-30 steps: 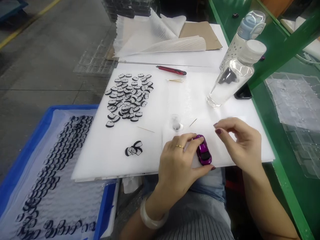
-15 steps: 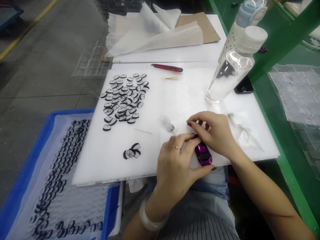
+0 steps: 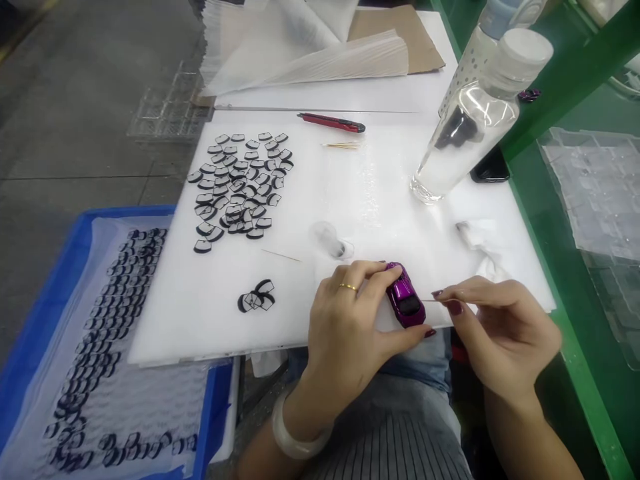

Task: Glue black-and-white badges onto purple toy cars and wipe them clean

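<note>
A small purple toy car [image 3: 401,288] rests near the front edge of the white work board [image 3: 300,320]. My left hand [image 3: 347,320] holds it, fingers at its far end and thumb at its near end. From the right, my right hand [image 3: 505,333] pinches a thin stick [image 3: 429,301], its tip at the side of the car by the dark window. Left of my left hand lies a small cluster of clear pieces with black edges [image 3: 257,298]. A tiny clear cup [image 3: 343,249] sits just beyond the hands.
Many more black-edged clear pieces [image 3: 240,187] spread over the board's left side. Another thin stick [image 3: 281,255], a red utility knife [image 3: 331,123] and several sticks [image 3: 341,145] lie farther off. A tall clear bottle [image 3: 465,133], crumpled tissue [image 3: 483,243] and blue tray [image 3: 65,267] flank the area.
My right hand has moved right and down from the car's far end and now holds a thin stick against the car's side. My left hand still holds the car.
</note>
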The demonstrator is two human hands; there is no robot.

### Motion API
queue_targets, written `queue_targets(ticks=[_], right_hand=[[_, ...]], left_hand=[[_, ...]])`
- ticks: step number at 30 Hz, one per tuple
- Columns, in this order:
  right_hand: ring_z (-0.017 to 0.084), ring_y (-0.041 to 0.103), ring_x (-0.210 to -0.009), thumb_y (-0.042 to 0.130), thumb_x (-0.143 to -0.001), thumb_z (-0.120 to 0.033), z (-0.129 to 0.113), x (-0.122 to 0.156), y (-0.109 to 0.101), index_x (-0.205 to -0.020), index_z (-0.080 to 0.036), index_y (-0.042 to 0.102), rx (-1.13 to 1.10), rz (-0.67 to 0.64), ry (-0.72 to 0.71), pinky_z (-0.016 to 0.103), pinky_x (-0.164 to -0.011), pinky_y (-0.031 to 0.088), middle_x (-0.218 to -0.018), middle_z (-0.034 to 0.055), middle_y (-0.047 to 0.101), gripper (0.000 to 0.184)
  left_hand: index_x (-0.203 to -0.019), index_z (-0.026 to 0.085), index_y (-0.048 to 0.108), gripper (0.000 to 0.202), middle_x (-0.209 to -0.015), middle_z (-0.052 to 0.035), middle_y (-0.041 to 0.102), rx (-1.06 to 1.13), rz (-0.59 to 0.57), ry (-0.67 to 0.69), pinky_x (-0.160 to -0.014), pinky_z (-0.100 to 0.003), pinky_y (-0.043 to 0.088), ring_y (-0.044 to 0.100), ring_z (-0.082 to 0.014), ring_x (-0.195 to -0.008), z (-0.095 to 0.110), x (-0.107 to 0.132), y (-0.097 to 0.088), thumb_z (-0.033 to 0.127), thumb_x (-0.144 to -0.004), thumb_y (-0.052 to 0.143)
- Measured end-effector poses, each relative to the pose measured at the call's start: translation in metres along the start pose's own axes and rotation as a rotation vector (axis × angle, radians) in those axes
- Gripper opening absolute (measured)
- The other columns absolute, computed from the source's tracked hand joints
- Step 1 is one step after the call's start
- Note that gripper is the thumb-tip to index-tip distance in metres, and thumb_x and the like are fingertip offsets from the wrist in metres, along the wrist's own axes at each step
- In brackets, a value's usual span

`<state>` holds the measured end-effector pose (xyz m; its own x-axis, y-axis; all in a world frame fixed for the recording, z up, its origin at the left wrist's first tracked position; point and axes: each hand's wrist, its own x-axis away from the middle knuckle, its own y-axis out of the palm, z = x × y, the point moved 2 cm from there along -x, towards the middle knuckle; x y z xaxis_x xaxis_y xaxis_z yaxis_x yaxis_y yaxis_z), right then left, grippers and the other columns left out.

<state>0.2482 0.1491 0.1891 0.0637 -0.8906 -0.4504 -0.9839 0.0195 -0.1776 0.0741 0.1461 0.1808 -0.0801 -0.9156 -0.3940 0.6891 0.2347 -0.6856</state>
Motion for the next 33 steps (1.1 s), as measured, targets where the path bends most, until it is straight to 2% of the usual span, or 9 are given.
queue_targets(ticks=[4,7,9,17,19,21,26,30,33], right_hand=[[0.02,0.071,-0.084,0.068,-0.078,0.006,0.003,-0.002,0.007,-0.103,-0.019,0.071,0.054,0.039,-0.012,0.035,-0.07,0.059,-0.09,0.0028,0.074,0.036],[0.019,0.071,-0.077,0.069,-0.078,0.004,-0.006,-0.017,0.001,-0.097,-0.019,0.073,0.057,0.298,-0.133,0.035,-0.068,0.06,-0.086,0.0018,0.072,0.03],[0.018,0.071,-0.075,0.071,-0.079,0.001,-0.011,-0.035,0.001,-0.093,-0.02,0.073,0.05,0.367,-0.194,0.035,-0.067,0.06,-0.083,0.0009,0.071,0.025],[0.011,0.06,-0.062,0.061,-0.076,-0.003,0.012,-0.099,0.06,-0.073,-0.018,0.061,0.284,-0.517,0.031,0.024,-0.057,0.042,-0.066,-0.0041,0.066,0.015],[0.014,0.064,-0.071,0.064,-0.08,-0.012,0.018,-0.102,0.05,-0.085,-0.019,0.065,0.304,-0.599,0.118,0.025,-0.062,0.045,-0.079,-0.0018,0.071,0.008],[0.017,0.067,-0.085,0.065,-0.086,-0.029,0.023,-0.102,0.021,-0.099,-0.021,0.067,0.304,-0.556,0.166,0.028,-0.069,0.049,-0.098,0.002,0.074,0.015],[0.023,0.068,-0.086,0.049,-0.091,-0.037,0.054,-0.103,-0.066,-0.089,-0.02,0.07,0.704,-0.153,0.321,0.037,-0.077,0.051,-0.094,0.0073,0.075,0.027],[0.029,0.064,-0.084,0.058,-0.081,-0.035,0.077,-0.099,-0.076,-0.082,-0.02,0.07,0.803,-0.209,0.296,0.042,-0.075,0.047,-0.094,0.0105,0.073,0.02],[0.029,0.06,-0.086,0.056,-0.081,-0.035,0.071,-0.094,-0.071,-0.071,-0.02,0.063,0.791,-0.235,0.246,0.04,-0.072,0.046,-0.088,0.0115,0.068,0.019]], left_hand=[[-0.112,0.015,0.068,0.061,-0.107,-0.0074,0.069,0.004,0.003,0.0,-0.08,-0.042,0.053,0.066,-0.0272,-0.099,0.001,0.001,0.001,0.044,-0.063,0.09],[-0.113,0.014,0.067,0.062,-0.107,-0.0077,0.069,0.0,0.004,0.008,-0.081,-0.042,0.053,0.066,-0.0268,-0.098,0.0,0.001,0.001,0.045,-0.064,0.09],[-0.113,0.014,0.067,0.063,-0.108,-0.0078,0.068,-0.011,0.006,0.016,-0.081,-0.043,0.053,0.066,-0.027,-0.098,0.0,0.001,0.001,0.044,-0.064,0.09],[-0.104,0.016,0.066,0.06,-0.1,-0.0064,0.067,-0.095,0.015,0.062,-0.074,-0.042,0.054,0.065,-0.0274,-0.09,-0.002,0.004,0.001,0.037,-0.055,0.095],[-0.108,0.017,0.065,0.064,-0.102,-0.0065,0.067,-0.109,0.02,0.083,-0.074,-0.042,0.054,0.065,-0.0273,-0.09,-0.002,0.005,0.001,0.034,-0.054,0.096],[-0.117,0.017,0.062,0.072,-0.11,-0.0072,0.067,-0.116,0.011,0.11,-0.077,-0.041,0.055,0.065,-0.0275,-0.095,-0.002,0.006,0.001,0.03,-0.055,0.095],[-0.13,0.017,0.056,0.077,-0.123,-0.0103,0.064,-0.16,-0.013,0.128,-0.08,-0.043,0.057,0.064,-0.0282,-0.099,0.0,0.007,0.002,0.025,-0.062,0.092],[-0.135,0.016,0.053,0.091,-0.128,-0.0139,0.061,-0.146,-0.017,0.124,-0.082,-0.046,0.059,0.064,-0.0302,-0.1,-0.002,0.007,0.002,0.034,-0.057,0.096],[-0.13,0.016,0.057,0.069,-0.122,-0.0128,0.063,-0.021,0.066,0.147,-0.085,-0.042,0.059,0.063,-0.0286,-0.105,-0.002,0.008,-0.002,0.033,-0.071,0.087]])
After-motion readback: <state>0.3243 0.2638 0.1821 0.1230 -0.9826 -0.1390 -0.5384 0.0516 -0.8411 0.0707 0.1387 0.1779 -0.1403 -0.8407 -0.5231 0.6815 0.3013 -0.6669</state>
